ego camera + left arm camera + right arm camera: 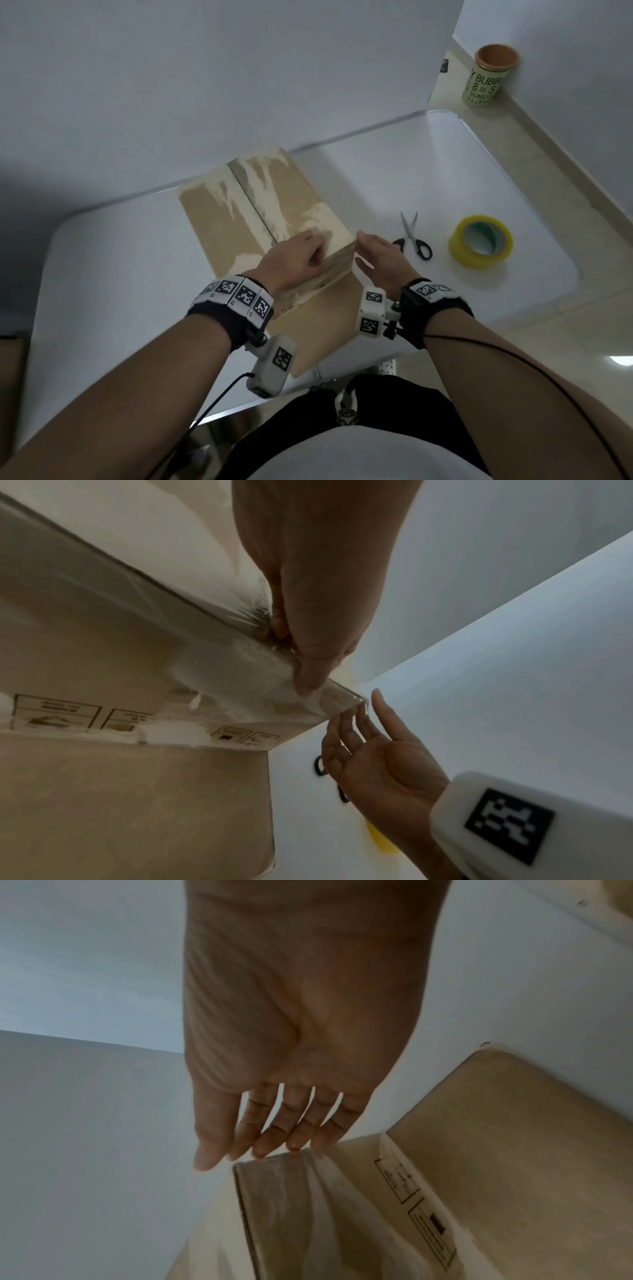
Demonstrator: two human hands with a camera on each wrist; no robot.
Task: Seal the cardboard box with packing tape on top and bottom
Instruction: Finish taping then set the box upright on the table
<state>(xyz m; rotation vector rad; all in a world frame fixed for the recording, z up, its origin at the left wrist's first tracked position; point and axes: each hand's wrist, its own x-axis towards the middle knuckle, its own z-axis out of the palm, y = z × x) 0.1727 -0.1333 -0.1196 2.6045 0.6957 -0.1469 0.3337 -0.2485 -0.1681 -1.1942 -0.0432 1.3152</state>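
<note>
A brown cardboard box [239,219] stands on the white table [120,257], its top flaps closed along a centre seam. Glossy clear tape [240,669] runs over the near right edge and down the front face. My left hand [317,250] pinches that edge, fingers curled on top and thumb [304,680] pressed on the taped front face. My right hand [363,248] is flat and open beside the box's right corner, its fingertips [294,1142] touching the corner edge. A yellow roll of packing tape [481,245] lies on the table to the right.
Black-handled scissors [412,236] lie between the box and the tape roll. One cardboard flap [325,329] lies flat toward me over the table's front edge. A green can [489,77] stands on the floor at the far right. A wall rises right behind the table.
</note>
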